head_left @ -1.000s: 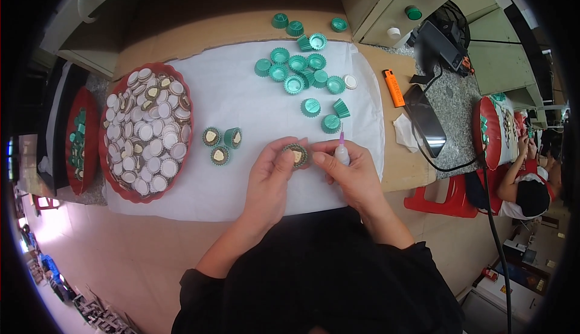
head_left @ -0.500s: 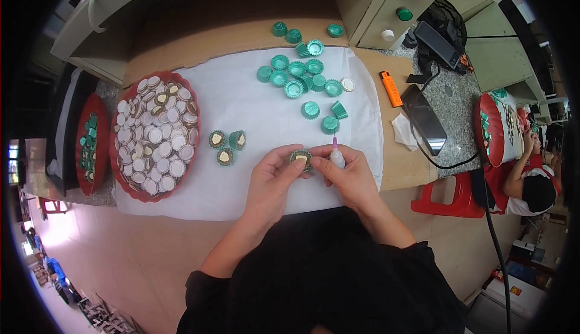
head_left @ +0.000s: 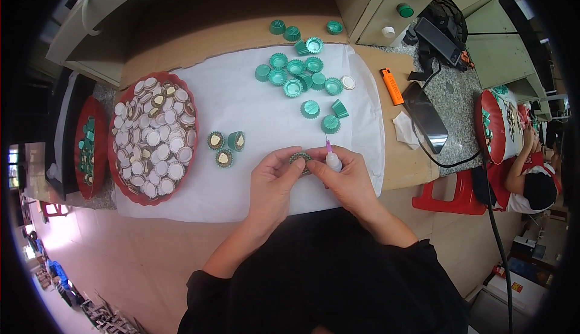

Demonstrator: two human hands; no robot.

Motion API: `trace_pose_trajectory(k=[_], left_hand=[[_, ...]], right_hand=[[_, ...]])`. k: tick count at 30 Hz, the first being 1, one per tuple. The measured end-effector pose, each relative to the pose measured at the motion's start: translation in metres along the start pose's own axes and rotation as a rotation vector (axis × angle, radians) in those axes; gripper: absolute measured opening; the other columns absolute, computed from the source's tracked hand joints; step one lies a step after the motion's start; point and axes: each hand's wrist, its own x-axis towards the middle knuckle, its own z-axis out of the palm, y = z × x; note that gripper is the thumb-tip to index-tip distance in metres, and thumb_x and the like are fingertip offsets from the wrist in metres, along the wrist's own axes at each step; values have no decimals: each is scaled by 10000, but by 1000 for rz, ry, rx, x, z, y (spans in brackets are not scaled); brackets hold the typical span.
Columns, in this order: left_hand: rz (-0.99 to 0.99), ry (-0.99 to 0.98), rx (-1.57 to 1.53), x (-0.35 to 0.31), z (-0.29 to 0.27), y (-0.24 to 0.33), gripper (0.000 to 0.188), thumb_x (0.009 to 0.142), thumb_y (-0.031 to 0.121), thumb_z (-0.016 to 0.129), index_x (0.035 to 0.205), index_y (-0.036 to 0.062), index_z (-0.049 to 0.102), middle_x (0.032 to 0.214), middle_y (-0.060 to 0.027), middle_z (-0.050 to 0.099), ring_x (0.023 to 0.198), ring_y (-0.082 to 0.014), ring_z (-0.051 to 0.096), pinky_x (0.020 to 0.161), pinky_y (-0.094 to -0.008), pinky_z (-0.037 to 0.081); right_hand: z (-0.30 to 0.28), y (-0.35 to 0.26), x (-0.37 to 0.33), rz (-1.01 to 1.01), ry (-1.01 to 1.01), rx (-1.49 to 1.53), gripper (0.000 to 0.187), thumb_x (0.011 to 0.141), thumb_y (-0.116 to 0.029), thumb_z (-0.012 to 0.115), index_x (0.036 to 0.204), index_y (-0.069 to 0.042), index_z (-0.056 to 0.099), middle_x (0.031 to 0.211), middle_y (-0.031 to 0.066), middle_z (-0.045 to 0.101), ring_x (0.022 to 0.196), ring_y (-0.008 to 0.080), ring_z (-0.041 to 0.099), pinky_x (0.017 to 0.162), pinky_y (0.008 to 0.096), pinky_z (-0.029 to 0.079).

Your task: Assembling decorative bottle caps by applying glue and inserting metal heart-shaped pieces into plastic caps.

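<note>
Just in front of me, my left hand (head_left: 272, 183) is closed on a green fluted cap (head_left: 297, 156), thumb over its top. My right hand (head_left: 350, 183) has its thumb and fingertips at the same cap's right side. Also in my right hand, between the fingers, is a small white squeeze bottle (head_left: 333, 161) with a thin purple needle tip pointing away from me. The thumbs hide most of what is inside the cap. Left of my hands stand several caps with cream-coloured inserts (head_left: 224, 158). Beyond the hands lie several green fluted caps (head_left: 296, 67), some upright, some overturned or on their sides.
A red scalloped tray (head_left: 152, 200) at left is heaped with white round discs. White paper (head_left: 235, 92) covers the work surface. To the right are an orange lighter (head_left: 392, 86), a phone (head_left: 426, 116), a tissue (head_left: 407, 131) and a black cable. A co-worker (head_left: 531, 183) sits far right.
The bottle in my right hand has shifted slightly left, its tip leaning more to the left. My thumbs now cover the held cap's pale insert, which showed before.
</note>
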Motion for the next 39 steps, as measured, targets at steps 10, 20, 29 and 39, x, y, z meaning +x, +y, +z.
trace_pose_trajectory(k=[10,20,29,39], left_hand=[[41,-3,-21,1,0,-2,202,806,33,520,998,-26,494,925,-153,577,837,-187,561,765,-316,444],[25,51,-133,-2,10,7,241,817,52,510,1043,-16,461,902,-75,548,840,-144,526,773,-284,423],[-25,-35,35,-4,4,5,372,806,25,513,1154,-15,390,923,-68,527,835,-128,521,750,-262,436],[-54,-31,-35,-3,6,4,253,800,62,550,1030,-34,506,934,-98,565,843,-136,539,765,-278,458]], right_hand=[[1,6,3,-132,28,-66,178,735,-87,613,878,20,598,809,72,582,777,120,529,704,230,408],[2,-4,0,-29,8,75,203,750,-146,630,891,-5,595,731,11,591,604,35,486,493,163,363],[-6,-6,-2,28,-12,204,212,751,-135,624,909,2,591,724,17,581,571,42,482,473,173,373],[-4,-2,-3,19,8,154,218,751,-151,623,913,-7,599,696,-1,578,560,29,462,470,172,369]])
